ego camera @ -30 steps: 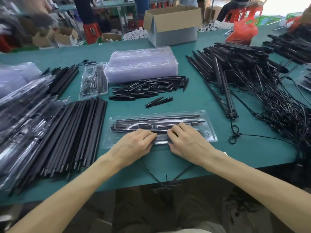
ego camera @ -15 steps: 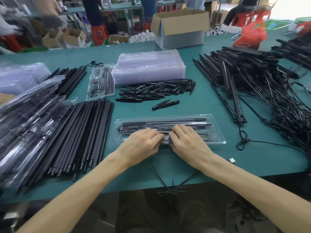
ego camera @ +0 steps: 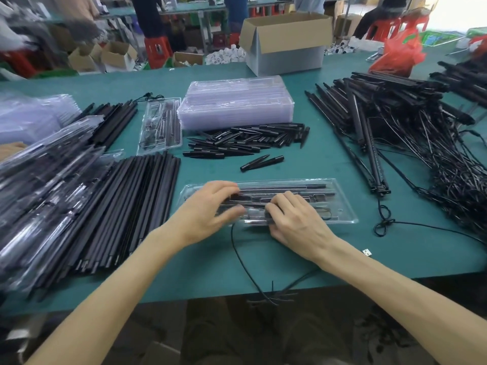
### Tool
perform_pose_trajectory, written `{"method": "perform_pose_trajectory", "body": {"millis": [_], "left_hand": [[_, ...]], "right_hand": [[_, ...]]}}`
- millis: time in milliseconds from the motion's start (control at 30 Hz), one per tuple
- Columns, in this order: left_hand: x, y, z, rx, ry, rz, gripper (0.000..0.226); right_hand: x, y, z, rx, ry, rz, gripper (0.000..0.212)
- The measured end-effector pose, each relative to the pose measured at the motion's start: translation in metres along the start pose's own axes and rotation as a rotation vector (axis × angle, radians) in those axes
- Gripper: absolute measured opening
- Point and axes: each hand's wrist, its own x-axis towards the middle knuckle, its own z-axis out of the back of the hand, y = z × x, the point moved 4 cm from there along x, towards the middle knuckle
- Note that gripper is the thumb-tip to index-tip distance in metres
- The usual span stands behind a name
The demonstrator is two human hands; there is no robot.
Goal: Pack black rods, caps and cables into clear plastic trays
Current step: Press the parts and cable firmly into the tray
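Note:
A clear plastic tray [ego camera: 340,206] lies crosswise in front of me with long black rods [ego camera: 290,187] seated in its back slots. My left hand [ego camera: 208,209] rests on the tray's left part, fingers spread over the rods and thumb near the front rim. My right hand [ego camera: 297,222] sits at the tray's front middle, its fingers curled down onto a dark piece where a black cable [ego camera: 242,256] enters. That cable trails toward me and hangs over the table edge. Loose rods [ego camera: 137,201] lie to the left and black caps [ego camera: 250,139] behind the tray.
Packed trays [ego camera: 39,180] are heaped at far left. A stack of empty trays [ego camera: 237,101] and a cardboard box [ego camera: 284,46] stand behind. A tangle of cabled rods [ego camera: 395,122] fills the right side. Another filled tray [ego camera: 160,125] lies at back left.
My left hand has slid left and spread its fingers over the tray's left part. My right hand has stayed at the front middle. The view has shifted slightly.

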Motion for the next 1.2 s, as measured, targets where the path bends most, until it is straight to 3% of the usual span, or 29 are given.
{"method": "perform_pose_trajectory", "body": {"millis": [100, 200, 600, 700, 833, 1067, 1200], "left_hand": [[0.002, 0.015, -0.004, 0.024, 0.092, 0.158, 0.079], [0.003, 0.018, -0.006, 0.094, 0.135, 0.18, 0.08], [-0.012, 0.002, 0.003, 0.124, 0.198, 0.084, 0.093], [-0.025, -0.002, 0.009, 0.182, 0.14, -0.021, 0.088], [-0.036, 0.009, 0.022, 0.16, 0.032, 0.0, 0.07], [-0.046, -0.001, 0.026, 0.47, -0.3, -0.342, 0.02], [-0.062, -0.003, 0.018, 0.527, -0.482, -0.302, 0.022]], "right_hand": [[0.0, -0.001, -0.003, 0.012, 0.008, 0.008, 0.008], [0.0, -0.002, -0.005, 0.013, 0.015, 0.012, 0.007], [-0.003, -0.006, -0.004, 0.073, -0.001, 0.007, 0.008], [-0.005, -0.013, -0.001, 0.158, 0.051, 0.003, 0.022], [-0.008, -0.014, 0.001, 0.21, 0.144, -0.032, 0.044], [-0.005, -0.011, 0.0, 0.219, 0.119, -0.071, 0.041], [-0.005, -0.009, -0.003, 0.221, 0.082, -0.089, 0.035]]}}
